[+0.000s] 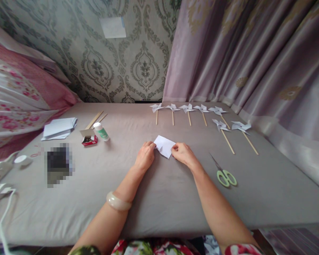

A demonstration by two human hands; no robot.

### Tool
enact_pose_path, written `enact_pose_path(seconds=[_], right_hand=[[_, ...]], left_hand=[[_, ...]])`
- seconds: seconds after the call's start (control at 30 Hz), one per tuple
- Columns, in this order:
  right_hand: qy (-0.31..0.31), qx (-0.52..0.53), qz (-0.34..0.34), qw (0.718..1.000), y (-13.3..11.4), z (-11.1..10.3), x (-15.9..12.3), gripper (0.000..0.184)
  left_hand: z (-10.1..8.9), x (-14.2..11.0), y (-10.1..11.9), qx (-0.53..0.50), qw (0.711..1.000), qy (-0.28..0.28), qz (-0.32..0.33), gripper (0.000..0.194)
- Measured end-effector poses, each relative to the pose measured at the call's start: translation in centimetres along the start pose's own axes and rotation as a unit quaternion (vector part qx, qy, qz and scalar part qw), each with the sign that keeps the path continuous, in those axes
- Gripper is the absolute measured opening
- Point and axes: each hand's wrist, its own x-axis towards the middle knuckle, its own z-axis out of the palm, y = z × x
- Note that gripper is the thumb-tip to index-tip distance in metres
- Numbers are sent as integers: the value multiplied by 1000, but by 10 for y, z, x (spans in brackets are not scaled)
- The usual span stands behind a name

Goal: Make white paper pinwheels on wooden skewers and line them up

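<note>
A white sheet of paper point(165, 145) is held between my two hands over the middle of the table. At its left corner, the fingers of my left hand point(146, 154) pinch the paper, and a small flap or fold shows beside them. My right hand point(184, 154) is closed on the right corner. Green-handled scissors point(225, 177) lie to the right of my right forearm, blades pointing away from me. Several finished paper pinwheels point(187, 108) on wooden sticks lie beyond my hands, at the back right.
On the left lie a stack of white paper point(59, 128), wooden sticks point(94, 119), a small open red box point(89, 140) with small items inside, and a glue stick point(102, 132). A white power strip point(0, 171) with a cable sits at the left edge. Curtains point(228, 53) hang along the right.
</note>
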Motion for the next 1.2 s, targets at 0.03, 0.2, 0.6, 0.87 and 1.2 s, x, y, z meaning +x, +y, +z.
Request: enact_pose_path(seconds=[0.03, 0.2, 0.6, 0.87, 1.2], right_hand=[[-5, -5, -12, 1000, -1, -1, -2, 19], [-63, -29, -60, 996, -2, -4, -8, 20], [-94, -2, -88, 992, -2, -10, -8, 34], [-58, -38, -140, 988, -5, -10, -11, 35], [-38, -51, -230, 971, -15, -2, -16, 28]], left_hand=[[1, 3, -3, -7, 1000, 3, 6, 32], [0, 12, -9, -14, 999, 35, 7, 29], [2, -8, 14, 38, 984, 46, 165, 28], [1, -3, 5, 21, 983, 78, 165, 24], [5, 0, -12, -101, 984, 99, 112, 17]])
